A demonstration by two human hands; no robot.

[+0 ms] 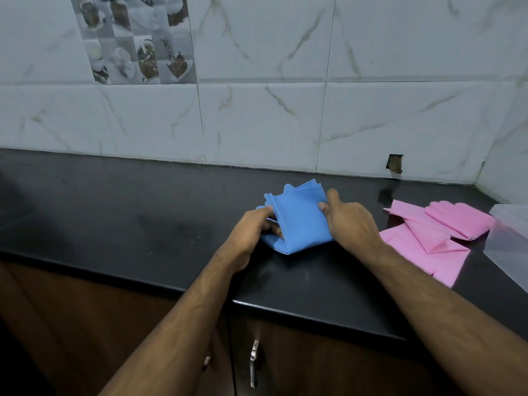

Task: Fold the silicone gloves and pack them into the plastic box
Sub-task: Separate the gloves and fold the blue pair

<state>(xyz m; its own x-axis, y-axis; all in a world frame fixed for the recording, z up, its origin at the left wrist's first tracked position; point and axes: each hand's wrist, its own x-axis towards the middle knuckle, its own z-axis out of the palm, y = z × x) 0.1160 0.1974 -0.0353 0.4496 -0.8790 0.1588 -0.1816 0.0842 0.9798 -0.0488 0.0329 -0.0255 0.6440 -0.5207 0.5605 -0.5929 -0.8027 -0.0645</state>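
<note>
At centre frame, on the black stone tabletop (143, 201), a thin blue silicone glove (297, 221) lies partly folded, its upper layer lifted. Left hand (254, 227) has fingers closed on the glove's left edge; right hand (351, 224) pinches the right edge between thumb and fingers. It looks light, limp and somewhat springy, so it will likely unfold unless the crease is pressed flat; gripping at the edges near the fold seems best. Right of it, loosely folded pink silicone gloves (434, 238) lie just beside a clear plastic box (508, 250) at the right edge, whose contents cannot be made out.
</note>
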